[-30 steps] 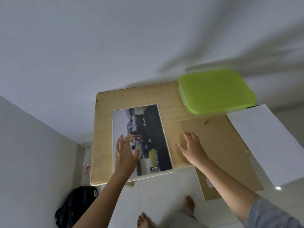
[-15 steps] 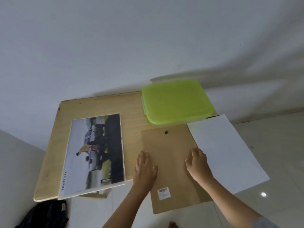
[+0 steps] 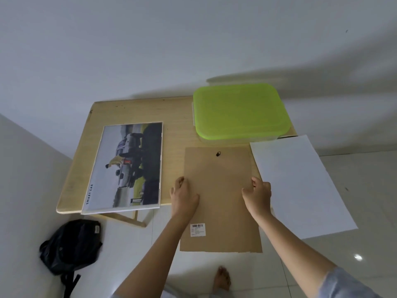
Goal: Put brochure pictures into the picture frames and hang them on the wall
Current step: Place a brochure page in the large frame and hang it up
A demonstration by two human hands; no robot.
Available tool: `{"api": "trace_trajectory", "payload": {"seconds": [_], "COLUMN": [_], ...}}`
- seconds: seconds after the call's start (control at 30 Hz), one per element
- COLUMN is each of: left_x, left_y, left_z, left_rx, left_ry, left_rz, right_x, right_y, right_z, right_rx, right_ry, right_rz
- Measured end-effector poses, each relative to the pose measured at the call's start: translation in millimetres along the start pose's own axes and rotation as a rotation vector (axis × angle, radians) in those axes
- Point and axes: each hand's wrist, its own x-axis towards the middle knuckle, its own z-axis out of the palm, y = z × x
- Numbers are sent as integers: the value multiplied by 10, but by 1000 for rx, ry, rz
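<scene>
I am looking down at a small wooden bench (image 3: 176, 112) pushed against a pale wall. My left hand (image 3: 183, 195) is curling its fingers over the left edge of a brown backing board (image 3: 219, 190), and my right hand (image 3: 257, 193) is doing the same at the right edge, so both hands are gripping the board from opposite sides; I cannot tell whether it is lifting off the surface. The board is lying with its far end on the bench and its near end sticking out past the front edge, over the floor. A small dark hanging hook (image 3: 218, 154) is showing near its far end, and a white barcode sticker (image 3: 197, 229) is sitting near its near left corner. To the left, apart from the board, a framed brochure picture (image 3: 126, 166) of a vehicle is lying face up, its near edge overhanging the bench front. A lime-green lidded box (image 3: 240, 110) is sitting at the far right of the bench, just beyond the board. A blank white sheet (image 3: 300, 186) is lying to the right, its left edge just beside my right hand. A black bag (image 3: 71, 246) is resting on the tiled floor at lower left, and a bare foot (image 3: 222, 280) is showing below.
</scene>
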Motion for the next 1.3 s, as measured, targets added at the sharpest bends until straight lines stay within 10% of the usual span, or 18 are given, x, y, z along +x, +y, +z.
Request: {"api": "trace_trajectory", "payload": {"seconds": [0.7,1.3], "left_x": [213,1466], "left_y": [-875,-1792], "left_z": [-1249,-2271], "left_rx": [-720,-317], "left_ry": [253,-17], "left_rz": [-152,-160], "right_x": [-393,-372], "right_y": [-898,-1842], "right_z": [826,2094], "right_rx": [367,227], "right_ry": [-104,-36], "right_rz": [-147,-117]}}
